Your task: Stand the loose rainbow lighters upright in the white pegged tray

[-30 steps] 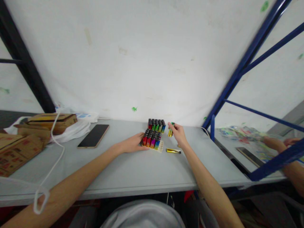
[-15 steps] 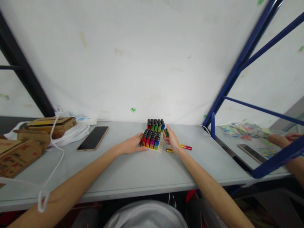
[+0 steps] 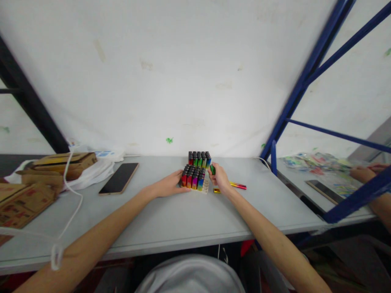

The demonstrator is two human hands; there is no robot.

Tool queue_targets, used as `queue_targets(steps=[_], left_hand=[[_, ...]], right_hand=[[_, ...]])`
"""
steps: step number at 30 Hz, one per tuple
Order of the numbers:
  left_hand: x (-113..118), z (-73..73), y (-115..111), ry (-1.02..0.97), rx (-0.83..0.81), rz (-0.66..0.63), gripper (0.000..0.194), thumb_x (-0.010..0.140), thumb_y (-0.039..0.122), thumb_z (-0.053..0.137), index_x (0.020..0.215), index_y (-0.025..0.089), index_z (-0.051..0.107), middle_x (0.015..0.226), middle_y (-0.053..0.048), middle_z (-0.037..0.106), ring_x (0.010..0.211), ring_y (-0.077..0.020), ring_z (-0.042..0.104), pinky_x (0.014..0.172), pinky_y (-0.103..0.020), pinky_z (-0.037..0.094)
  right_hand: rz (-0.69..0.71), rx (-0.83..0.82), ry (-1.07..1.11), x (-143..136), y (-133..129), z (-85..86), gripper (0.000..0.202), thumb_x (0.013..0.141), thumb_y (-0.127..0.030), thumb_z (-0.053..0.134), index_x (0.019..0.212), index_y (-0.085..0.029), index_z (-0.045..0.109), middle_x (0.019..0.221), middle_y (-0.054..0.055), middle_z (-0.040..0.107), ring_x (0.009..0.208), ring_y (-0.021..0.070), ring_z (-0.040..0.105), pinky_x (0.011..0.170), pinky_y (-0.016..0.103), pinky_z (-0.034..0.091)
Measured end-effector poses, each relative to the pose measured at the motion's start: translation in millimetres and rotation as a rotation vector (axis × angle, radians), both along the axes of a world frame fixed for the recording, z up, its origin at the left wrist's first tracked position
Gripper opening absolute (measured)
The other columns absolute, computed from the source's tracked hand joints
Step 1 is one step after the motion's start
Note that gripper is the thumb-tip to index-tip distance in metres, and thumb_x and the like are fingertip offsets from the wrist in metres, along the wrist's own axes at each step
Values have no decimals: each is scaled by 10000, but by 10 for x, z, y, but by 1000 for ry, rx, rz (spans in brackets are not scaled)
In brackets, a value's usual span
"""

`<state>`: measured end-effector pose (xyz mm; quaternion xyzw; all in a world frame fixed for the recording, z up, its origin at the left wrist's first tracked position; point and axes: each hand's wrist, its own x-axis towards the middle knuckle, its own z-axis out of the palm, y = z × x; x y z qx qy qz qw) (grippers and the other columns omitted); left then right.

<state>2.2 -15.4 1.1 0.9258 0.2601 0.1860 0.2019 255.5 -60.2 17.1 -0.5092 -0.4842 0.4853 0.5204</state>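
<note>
In the middle of the desk a pale tray (image 3: 205, 188) holds rows of black-topped, rainbow-coloured lighters (image 3: 194, 181); bare slots show along its right side. My left hand (image 3: 168, 184) grips this tray's left side, thumb at the front and fingers behind. Just right of the tray, my right hand (image 3: 220, 179) is closed around a green lighter (image 3: 212, 169), partly hidden by the fingers. A second block of upright lighters (image 3: 199, 159) stands directly behind. Beneath my right wrist lie a shiny yellow piece (image 3: 216, 190) and a red-and-yellow one (image 3: 240, 186), both partly covered.
A phone (image 3: 119, 179) lies on the desk to the left, near cardboard boxes (image 3: 27, 199) and a white cable (image 3: 80, 199). Blue metal framing (image 3: 274, 156) rises at right. Beyond it are another phone (image 3: 325, 191), plastic packets (image 3: 317, 162) and another person's hand (image 3: 363, 174).
The view has shifted slightly. My right hand keeps the green lighter beside the tray, barely moved, and my left hand stays on the tray's left side.
</note>
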Motion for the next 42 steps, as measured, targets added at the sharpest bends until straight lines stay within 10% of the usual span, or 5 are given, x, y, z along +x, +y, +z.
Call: queue_targets(steps=[9,16,26,42], left_hand=[[2,-7,6,10,7,2,591,947,602,656,1352,172,642,1403,-150,608,1285,-337,587,1199,-466,430],[1,-5,-2,16,7,5,600,952,599,654,1379,178,631,1435,-146,591,1308,-333,569,1205,-456,421],[2,14,-13,-7,-17,-4,552,943,580,670,1341,197,663,1416,-133,606,1297,-336,571,1206,-478,420],[10,3,-7,13,-2,11,565,933,632,645,1289,195,683,1385,-128,617,1267,-334,583,1174,-438,453]], right_hand=[[-17,453,-415,294,99,-36,502,947,-716,524,944,-223,619,764,13,658,733,189,631,706,317,532],[99,404,-450,349,88,-70,440,882,-651,670,1013,-233,628,734,-5,719,699,203,692,669,348,613],[197,389,-533,454,61,-46,280,900,-479,729,913,-232,597,725,5,742,696,216,733,624,309,569],[258,411,-1014,1149,-367,54,369,785,-433,861,1104,-257,801,1326,137,715,1245,363,654,1112,532,484]])
